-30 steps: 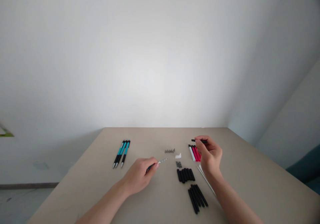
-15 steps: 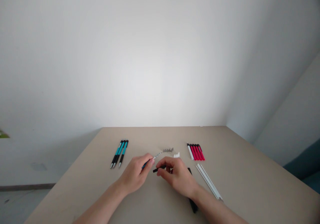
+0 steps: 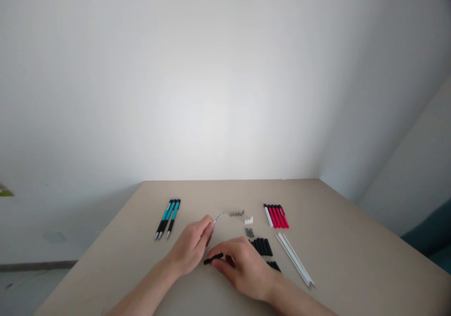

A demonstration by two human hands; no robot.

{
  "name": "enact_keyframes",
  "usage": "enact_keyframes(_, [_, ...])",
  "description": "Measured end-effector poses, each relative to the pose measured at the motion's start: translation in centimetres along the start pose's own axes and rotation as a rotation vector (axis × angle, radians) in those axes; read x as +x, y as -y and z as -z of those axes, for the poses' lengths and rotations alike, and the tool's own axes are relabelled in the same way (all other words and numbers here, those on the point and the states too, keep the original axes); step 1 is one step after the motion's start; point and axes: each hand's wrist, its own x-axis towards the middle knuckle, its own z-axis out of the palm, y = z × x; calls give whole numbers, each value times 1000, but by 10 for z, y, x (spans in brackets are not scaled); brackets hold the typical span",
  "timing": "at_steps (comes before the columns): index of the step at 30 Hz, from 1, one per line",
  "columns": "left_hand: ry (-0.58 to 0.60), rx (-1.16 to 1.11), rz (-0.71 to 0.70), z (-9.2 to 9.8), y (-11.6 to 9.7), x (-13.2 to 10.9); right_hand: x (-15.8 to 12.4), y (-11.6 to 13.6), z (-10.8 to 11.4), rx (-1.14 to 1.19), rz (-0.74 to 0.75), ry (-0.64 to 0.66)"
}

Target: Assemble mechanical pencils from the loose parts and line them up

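Note:
My left hand is closed around a partly assembled pen. Its thin pale refill pokes out past the thumb, up and to the right, while the barrel is hidden by the fingers. Lower and to the right, my right hand pinches a short black pen grip between thumb and fingers. The grip points toward the left hand but stays apart from the refill. Behind the right hand lie several black grips, partly covered, with more short black pieces nearer me.
Teal pens lie at the left. Farther back are small springs, white tips and small grey metal parts. Red barrels beside a white barrel and long white refills lie right. A wall rises behind the table.
My right hand has moved down and slightly left with the black grip, uncovering the grey metal parts and black grips. My left hand has turned slightly, and the blue barrel no longer shows.

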Motion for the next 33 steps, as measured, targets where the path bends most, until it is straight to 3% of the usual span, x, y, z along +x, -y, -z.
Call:
enact_keyframes(3, [-1,20,0,1,1,0,2,0,1,18,-34,-71])
enact_keyframes(10, [38,39,1,4,3,-1,8,-8,5,138,-213,-389])
enact_keyframes(17, [131,103,6,6,-2,0,9,-23,14,218,-259,-620])
enact_keyframes(25, [217,135,-1,5,-7,0,8,-25,11,172,-179,-438])
enact_keyframes(33, [198,147,-15,6,-7,0,7,-28,17,229,-204,-516])
